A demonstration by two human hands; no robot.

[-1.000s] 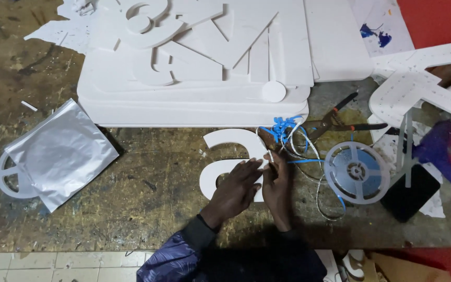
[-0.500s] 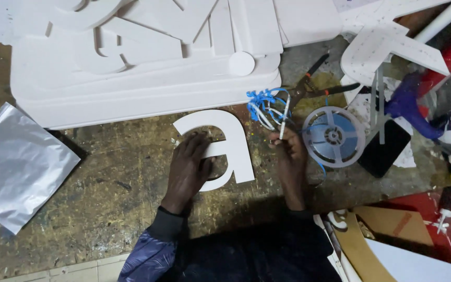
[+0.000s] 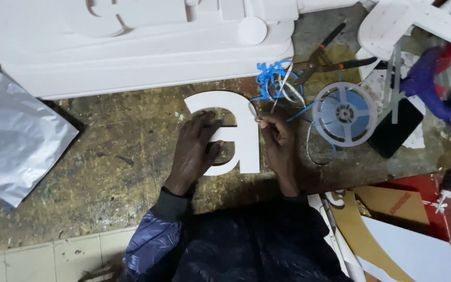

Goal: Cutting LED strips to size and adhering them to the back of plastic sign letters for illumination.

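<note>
A white cut-out letter shape (image 3: 232, 109) lies flat on the worn wooden workbench (image 3: 105, 156). My left hand (image 3: 194, 149) rests on the letter's left half, fingers spread over its inner opening, pressing it down. My right hand (image 3: 277, 138) sits at the letter's right edge, its fingertips pinched on a thin pale strip (image 3: 265, 108) that runs up towards a tangle of blue and white strip (image 3: 275, 78). A clear reel of blue strip (image 3: 344, 113) lies just right of my right hand.
A stack of white foam boards and letters (image 3: 147, 47) fills the back. A silver foil bag (image 3: 16, 133) lies at left. Pliers with black and orange handles (image 3: 330, 60) and a dark phone (image 3: 395, 128) lie near the reel. Brown card and white sheets (image 3: 392, 230) sit at lower right.
The view has shifted, so the letter now sits nearer the centre. My left hand has slid further onto the letter. My right hand has moved up to its right edge with the strip.
</note>
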